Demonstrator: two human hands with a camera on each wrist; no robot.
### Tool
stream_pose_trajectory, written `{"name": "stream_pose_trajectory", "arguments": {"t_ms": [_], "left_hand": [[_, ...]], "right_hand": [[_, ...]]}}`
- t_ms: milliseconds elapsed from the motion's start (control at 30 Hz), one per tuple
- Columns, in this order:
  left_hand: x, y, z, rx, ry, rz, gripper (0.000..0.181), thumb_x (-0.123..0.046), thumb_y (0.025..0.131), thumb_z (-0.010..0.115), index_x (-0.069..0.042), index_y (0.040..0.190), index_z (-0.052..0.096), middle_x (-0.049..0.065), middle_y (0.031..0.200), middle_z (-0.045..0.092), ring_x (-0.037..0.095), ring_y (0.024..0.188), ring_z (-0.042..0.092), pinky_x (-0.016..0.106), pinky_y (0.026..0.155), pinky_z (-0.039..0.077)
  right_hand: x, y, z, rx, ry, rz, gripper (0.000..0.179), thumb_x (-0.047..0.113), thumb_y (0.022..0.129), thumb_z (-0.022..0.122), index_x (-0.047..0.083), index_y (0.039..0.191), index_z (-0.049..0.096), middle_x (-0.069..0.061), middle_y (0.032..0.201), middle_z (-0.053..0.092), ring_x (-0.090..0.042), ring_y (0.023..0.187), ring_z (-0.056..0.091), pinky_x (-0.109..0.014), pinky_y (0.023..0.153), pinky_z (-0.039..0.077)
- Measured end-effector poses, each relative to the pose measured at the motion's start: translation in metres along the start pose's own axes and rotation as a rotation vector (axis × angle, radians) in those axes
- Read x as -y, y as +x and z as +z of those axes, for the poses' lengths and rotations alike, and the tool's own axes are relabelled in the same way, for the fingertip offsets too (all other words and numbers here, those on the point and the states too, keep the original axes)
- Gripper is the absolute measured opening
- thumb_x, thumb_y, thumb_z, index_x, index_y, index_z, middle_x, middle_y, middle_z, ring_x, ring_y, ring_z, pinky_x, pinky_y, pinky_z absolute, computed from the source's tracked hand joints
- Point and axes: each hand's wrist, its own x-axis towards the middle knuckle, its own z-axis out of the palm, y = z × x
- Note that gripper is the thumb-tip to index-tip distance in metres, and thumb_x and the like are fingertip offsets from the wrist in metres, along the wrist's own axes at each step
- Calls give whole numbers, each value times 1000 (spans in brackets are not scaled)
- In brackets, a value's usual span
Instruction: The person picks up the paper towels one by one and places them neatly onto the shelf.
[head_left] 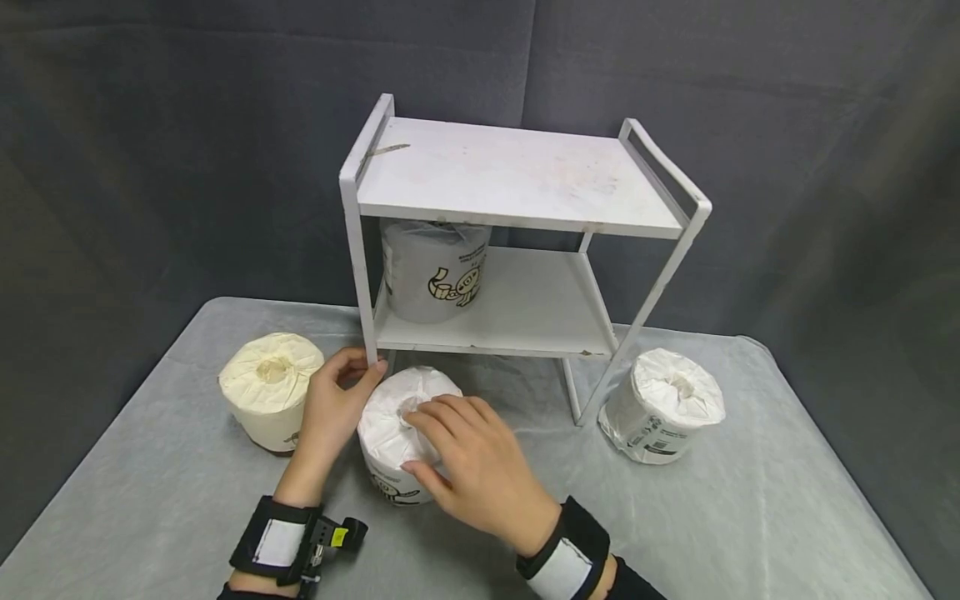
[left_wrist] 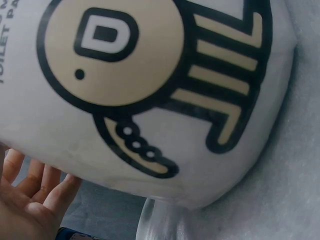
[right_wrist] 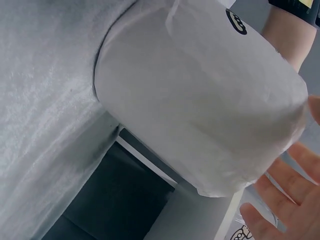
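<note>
A wrapped toilet roll (head_left: 385, 439) stands on the table before a white two-tier shelf rack (head_left: 495, 167). Over its top is my right hand (head_left: 480, 467), fingers spread, index fingertip by the centre hole and thumb at the near rim. In the right wrist view, these fingers (right_wrist: 287, 190) lie along the roll's upper edge. My left hand (head_left: 337, 404) pinches the rack's front left leg, thumb over it, just left of that roll. Printed wrapping (left_wrist: 140, 60) fills much of the left wrist view, with the left fingers (left_wrist: 37, 182) partly hidden behind it.
A yellowish-topped roll (head_left: 272, 375) stands left of my left hand. Another roll (head_left: 660, 408) is on the right side of the table (head_left: 757, 500). A third roll (head_left: 427, 275) occupies the left of the rack's lower shelf. Dark cloth (head_left: 187, 150) hangs behind.
</note>
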Motion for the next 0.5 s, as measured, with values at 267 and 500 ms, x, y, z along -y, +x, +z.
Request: {"name": "stream_pose_trajectory", "arguments": {"t_ms": [267, 500], "left_hand": [[0, 0, 1, 0, -4, -5, 20, -17, 94, 69, -1, 106, 68, 16, 104, 68, 25, 101, 62, 39, 86, 48], [-1, 0, 0, -10, -4, 5, 19, -15, 93, 70, 0, 105, 68, 16, 102, 68, 26, 101, 63, 39, 85, 49]], "right_hand": [[1, -3, 5, -9, -8, 5, 45, 42, 92, 68, 12, 126, 63, -1, 122, 64, -18, 118, 55, -35, 101, 41], [3, -7, 9, 12, 23, 16, 48, 44, 90, 70, 12, 126, 62, -2, 123, 63, -19, 122, 52, -37, 105, 38]]}}
